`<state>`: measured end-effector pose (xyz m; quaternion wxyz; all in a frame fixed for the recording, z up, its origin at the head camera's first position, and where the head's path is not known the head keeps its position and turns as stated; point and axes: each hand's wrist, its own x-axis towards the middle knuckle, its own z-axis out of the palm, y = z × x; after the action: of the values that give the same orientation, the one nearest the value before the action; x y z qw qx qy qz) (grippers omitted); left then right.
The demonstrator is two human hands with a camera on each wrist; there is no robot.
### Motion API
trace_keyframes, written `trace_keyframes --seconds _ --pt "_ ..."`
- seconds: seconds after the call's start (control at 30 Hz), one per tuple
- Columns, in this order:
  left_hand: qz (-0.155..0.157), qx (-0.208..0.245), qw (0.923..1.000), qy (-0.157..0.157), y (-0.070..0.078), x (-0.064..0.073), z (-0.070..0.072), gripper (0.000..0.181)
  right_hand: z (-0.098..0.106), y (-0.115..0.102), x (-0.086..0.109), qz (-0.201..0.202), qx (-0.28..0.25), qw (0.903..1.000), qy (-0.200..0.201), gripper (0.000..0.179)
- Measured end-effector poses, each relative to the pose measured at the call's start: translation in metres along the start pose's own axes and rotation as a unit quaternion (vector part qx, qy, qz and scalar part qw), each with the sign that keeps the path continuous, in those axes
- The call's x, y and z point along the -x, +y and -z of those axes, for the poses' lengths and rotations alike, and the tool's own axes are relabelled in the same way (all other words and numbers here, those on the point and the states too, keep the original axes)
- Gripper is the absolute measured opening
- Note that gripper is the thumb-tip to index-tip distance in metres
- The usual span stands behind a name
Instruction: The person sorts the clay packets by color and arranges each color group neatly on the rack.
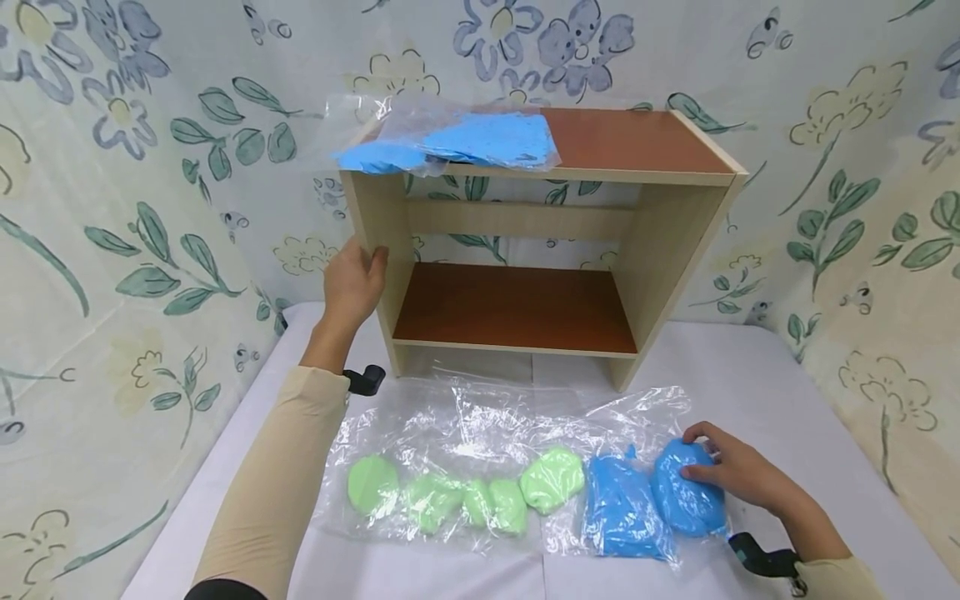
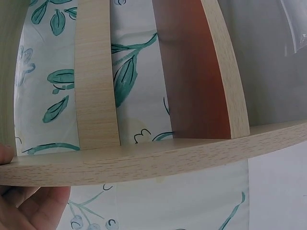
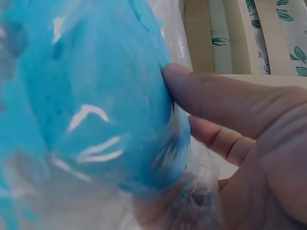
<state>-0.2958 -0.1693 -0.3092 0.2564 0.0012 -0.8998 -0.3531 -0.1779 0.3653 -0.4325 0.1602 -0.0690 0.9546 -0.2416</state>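
Packet of blue stuff [image 1: 690,493], likely soft and best edge-held, is being pinched by right hand [image 1: 741,469], left hand [image 1: 356,282] gripping shelf unit [image 1: 517,310].

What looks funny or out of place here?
The blue packet on top of the shelf looks a bit askew: its clear plastic sticks out past the top's left end instead of lying neatly on it. I see nothing spilled or broken.

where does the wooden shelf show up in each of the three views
Head: the wooden shelf stands upper middle.
Left wrist: it spans most of the picture, a panel edge crossing below the middle.
Right wrist: upper right, partly shown.
Shared landmark: leaf-print backdrop, visible through the shelf's gaps.
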Motion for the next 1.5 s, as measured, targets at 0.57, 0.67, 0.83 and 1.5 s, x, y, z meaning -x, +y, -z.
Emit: trace_keyframes --seconds 0.57,0.67,0.83,1.5 --pt "0.009 0.013 0.9999 -0.006 -0.001 0.002 -0.001 0.044 0.014 -0.049 0.015 0.128 0.032 0.986 0.102 0.038" --pt "0.0 0.011 0.9999 0.002 -0.001 0.002 -0.001 0.042 0.021 -0.065 0.019 0.15 0.042 0.9812 0.114 0.039" --pt "-0.018 0.006 0.9997 0.015 -0.001 0.002 0.0 0.04 0.028 -0.084 0.024 0.179 0.053 0.9736 0.132 0.042" --pt "-0.017 0.009 0.9997 0.017 0.001 0.002 0.001 0.041 0.037 -0.137 0.021 0.277 0.1 0.9461 0.135 0.043"
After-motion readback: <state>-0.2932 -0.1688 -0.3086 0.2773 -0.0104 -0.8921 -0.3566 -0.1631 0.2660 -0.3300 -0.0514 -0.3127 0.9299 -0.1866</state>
